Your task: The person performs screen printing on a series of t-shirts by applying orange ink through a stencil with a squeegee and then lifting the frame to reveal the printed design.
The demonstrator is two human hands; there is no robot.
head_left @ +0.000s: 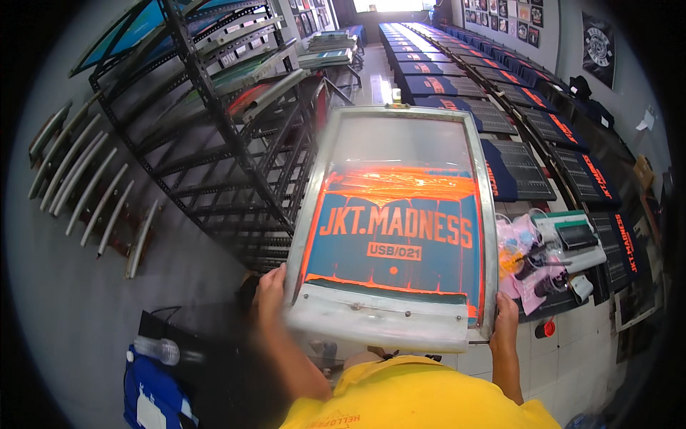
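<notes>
I hold a large screen-printing frame [394,114] in front of my chest, tilted up. Its metal rim surrounds a mesh with a blue stencil, orange lettering and a band of wet orange ink across the middle. My left hand [270,292] grips the frame's lower left corner. My right hand [506,318] grips the lower right corner. A pale taped strip runs along the frame's near edge between the two hands.
A black metal rack [221,136] of stored screens stands at my left. Long tables [457,79] with rows of dark blue shirts bearing orange prints stretch away ahead and right. Rags, bags and a squeegee [575,236] lie at the right. Squeegees hang on the left wall [86,193].
</notes>
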